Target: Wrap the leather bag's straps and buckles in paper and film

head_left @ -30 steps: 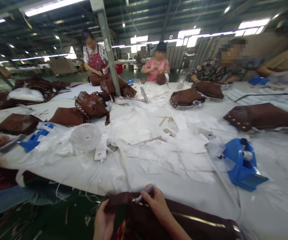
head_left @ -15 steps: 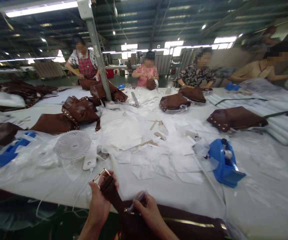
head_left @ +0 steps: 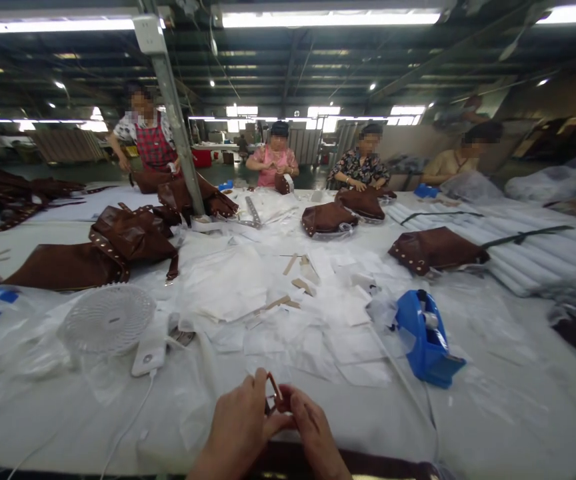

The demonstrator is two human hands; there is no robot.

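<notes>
Both hands are together low in the middle of the head view, in front of the table edge. Closed fingers of my left hand (head_left: 242, 423) hold a metal buckle (head_left: 271, 393) from the left. From the right, my right hand (head_left: 312, 427) pinches at the same buckle and a brown strap end beside it. Below the hands lies a dark brown bag (head_left: 358, 461), with part of a gold zipper showing at the bottom edge. Much of the strap is hidden behind my fingers.
A white fan (head_left: 111, 319) lies left on the white table (head_left: 93, 400). A blue tape dispenser (head_left: 425, 340) stands right. White sheets (head_left: 233, 273) and cardboard strips cover the middle. Brown bags (head_left: 435, 248) lie around. A metal post (head_left: 178, 127) rises left of centre. Several people work across the table.
My hands have come together at the buckle; my right hand has left the zipper end, and the pen-like purple item it held no longer shows. The view has shifted, with less of the bag visible.
</notes>
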